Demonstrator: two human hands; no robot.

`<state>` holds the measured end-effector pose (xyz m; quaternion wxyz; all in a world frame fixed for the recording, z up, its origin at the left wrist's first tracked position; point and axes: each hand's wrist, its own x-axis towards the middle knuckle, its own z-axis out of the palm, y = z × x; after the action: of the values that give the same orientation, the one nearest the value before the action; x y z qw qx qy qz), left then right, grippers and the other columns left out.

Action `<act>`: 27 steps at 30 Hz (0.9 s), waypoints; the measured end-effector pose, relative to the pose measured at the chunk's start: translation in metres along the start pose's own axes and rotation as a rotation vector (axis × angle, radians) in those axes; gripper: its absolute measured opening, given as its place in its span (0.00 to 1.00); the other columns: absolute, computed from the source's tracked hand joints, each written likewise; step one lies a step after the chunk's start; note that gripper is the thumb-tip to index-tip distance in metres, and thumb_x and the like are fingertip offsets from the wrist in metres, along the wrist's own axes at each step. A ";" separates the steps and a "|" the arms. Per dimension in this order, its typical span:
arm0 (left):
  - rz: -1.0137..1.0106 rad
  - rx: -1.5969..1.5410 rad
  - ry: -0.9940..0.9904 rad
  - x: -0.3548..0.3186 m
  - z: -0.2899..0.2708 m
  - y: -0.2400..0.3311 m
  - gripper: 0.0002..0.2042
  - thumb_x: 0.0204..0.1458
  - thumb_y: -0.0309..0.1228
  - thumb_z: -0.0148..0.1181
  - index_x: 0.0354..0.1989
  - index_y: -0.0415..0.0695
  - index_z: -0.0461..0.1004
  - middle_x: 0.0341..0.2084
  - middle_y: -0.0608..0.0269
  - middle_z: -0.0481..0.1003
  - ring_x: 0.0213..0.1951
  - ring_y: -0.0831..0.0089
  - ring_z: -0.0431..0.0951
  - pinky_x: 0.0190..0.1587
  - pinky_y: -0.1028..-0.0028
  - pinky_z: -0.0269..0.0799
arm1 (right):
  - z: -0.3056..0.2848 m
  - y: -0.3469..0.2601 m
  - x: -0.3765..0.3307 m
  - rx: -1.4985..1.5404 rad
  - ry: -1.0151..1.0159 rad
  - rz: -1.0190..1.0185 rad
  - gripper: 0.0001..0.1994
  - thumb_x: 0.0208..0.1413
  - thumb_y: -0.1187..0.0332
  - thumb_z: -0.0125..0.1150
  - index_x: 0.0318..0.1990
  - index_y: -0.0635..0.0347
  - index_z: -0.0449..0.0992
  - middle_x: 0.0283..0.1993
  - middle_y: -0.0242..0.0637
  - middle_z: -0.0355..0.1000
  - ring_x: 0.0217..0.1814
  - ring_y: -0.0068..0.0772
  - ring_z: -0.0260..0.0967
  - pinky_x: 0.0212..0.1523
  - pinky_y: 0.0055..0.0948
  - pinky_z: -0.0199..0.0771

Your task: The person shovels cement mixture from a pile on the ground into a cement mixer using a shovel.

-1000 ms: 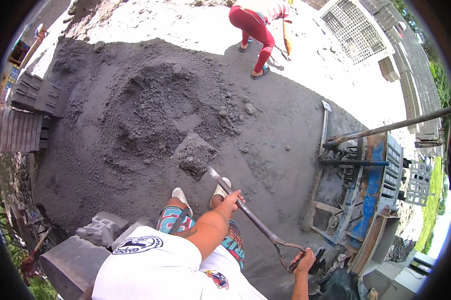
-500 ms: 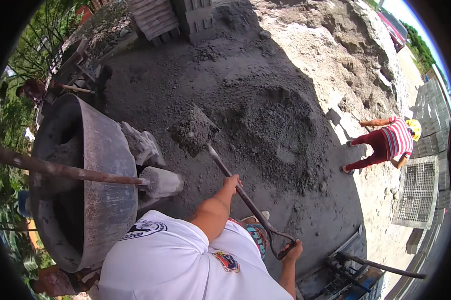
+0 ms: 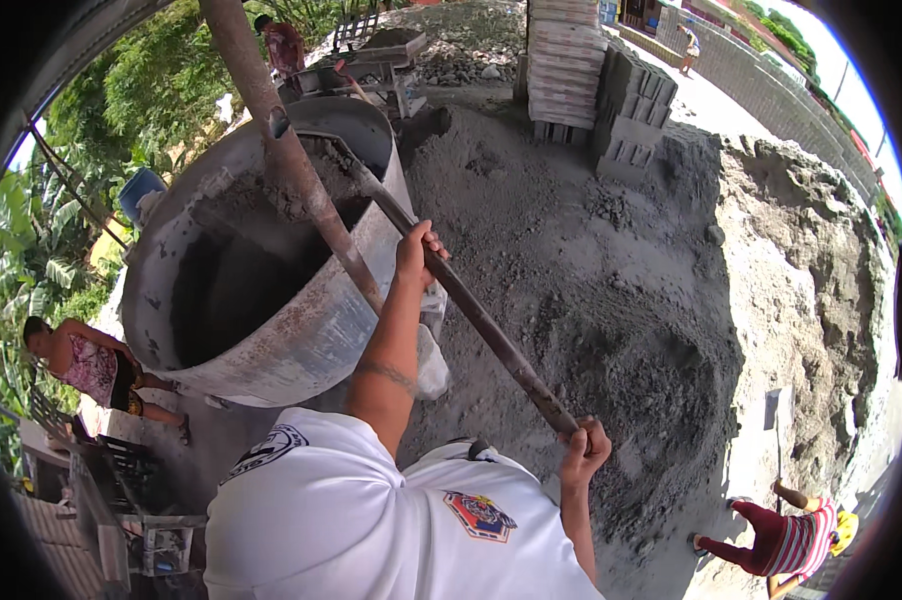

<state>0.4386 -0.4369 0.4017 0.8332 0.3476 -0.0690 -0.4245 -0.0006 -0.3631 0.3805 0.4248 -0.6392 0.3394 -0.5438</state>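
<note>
Shovel (image 3: 486, 324) has swung to the drum (image 3: 301, 345), reaching past the hands (image 3: 418, 252), both clenched around it

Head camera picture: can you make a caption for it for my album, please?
Left hand and right hand grip a shovel reaching over a big metal drum.

Open air, daylight: shade covers the grey ground (image 3: 516, 160), and hard sun whitens the earth bank (image 3: 806, 240) on the right. Block stacks (image 3: 568, 70) stand at the top, rubble (image 3: 468, 52) beside them, a long grey wall (image 3: 771, 90) beyond; trees (image 3: 161, 75) fill the upper left, bright sky (image 3: 857, 88) the upper right
</note>
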 end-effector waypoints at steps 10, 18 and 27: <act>-0.307 0.066 0.026 -0.061 0.038 -0.167 0.16 0.55 0.35 0.58 0.18 0.50 0.62 0.14 0.71 0.64 0.18 0.74 0.67 0.26 0.68 0.68 | -0.111 0.001 -0.075 0.292 0.310 0.567 0.19 0.65 0.54 0.44 0.34 0.61 0.70 0.17 0.36 0.68 0.17 0.28 0.68 0.22 0.26 0.71; -0.995 0.825 0.227 -0.239 -0.016 -0.432 0.13 0.55 0.34 0.53 0.19 0.47 0.63 0.12 0.63 0.65 0.17 0.65 0.70 0.27 0.62 0.70 | -0.239 -0.087 -0.218 -0.085 0.538 0.674 0.18 0.59 0.55 0.56 0.44 0.62 0.73 0.33 0.40 0.75 0.33 0.28 0.74 0.31 0.25 0.75; -1.432 0.842 -0.094 -0.381 0.010 -0.549 0.08 0.54 0.32 0.54 0.29 0.43 0.65 0.16 0.61 0.68 0.18 0.65 0.71 0.25 0.62 0.73 | -0.271 -0.187 -0.193 -0.486 0.205 0.459 0.11 0.49 0.71 0.62 0.17 0.63 0.71 0.19 0.38 0.69 0.35 0.40 0.76 0.32 0.31 0.73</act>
<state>-0.1676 -0.3725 0.1273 0.1583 0.5721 -0.0192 -0.8046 -0.3065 -0.1606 0.4848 0.3349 -0.5707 0.6349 -0.3988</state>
